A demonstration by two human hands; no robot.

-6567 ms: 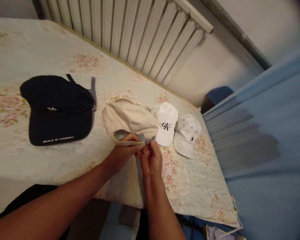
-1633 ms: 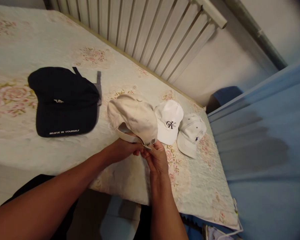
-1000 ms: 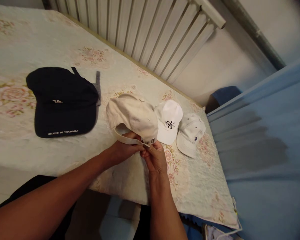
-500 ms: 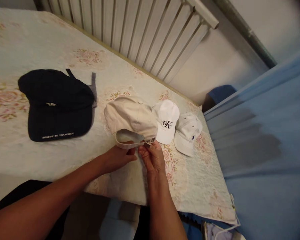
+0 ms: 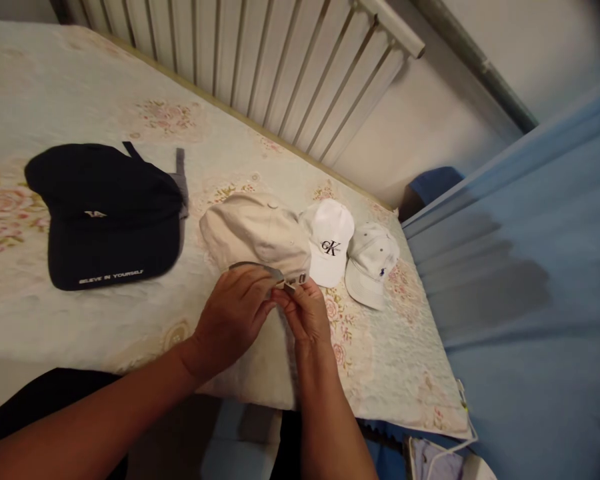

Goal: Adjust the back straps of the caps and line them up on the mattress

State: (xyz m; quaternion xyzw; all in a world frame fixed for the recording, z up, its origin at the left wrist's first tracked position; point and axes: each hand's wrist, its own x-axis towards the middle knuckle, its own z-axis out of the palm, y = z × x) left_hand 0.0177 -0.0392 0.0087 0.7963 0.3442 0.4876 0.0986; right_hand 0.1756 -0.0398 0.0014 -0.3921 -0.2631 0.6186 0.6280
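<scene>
On the bed (image 5: 55, 320), both hands (image 5: 230, 317) (image 5: 307, 317) pinch the beige cap's (image 5: 255, 230) strap (image 5: 260, 268).

The cap (image 5: 257, 230) at the hands is plain beige, with a grey strap (image 5: 260, 268) at its near edge; to its left lies a black cap (image 5: 105, 213) with small white lettering along the brim. To its right sit a white cap (image 5: 327, 240) with a black logo and an off-white cap (image 5: 373, 260) with a small blue mark. The bedspread (image 5: 55, 100) under them is pale green with pink roses, the radiator (image 5: 260, 60) on the far side white, and the cloth (image 5: 530, 267) at right blue.
</scene>
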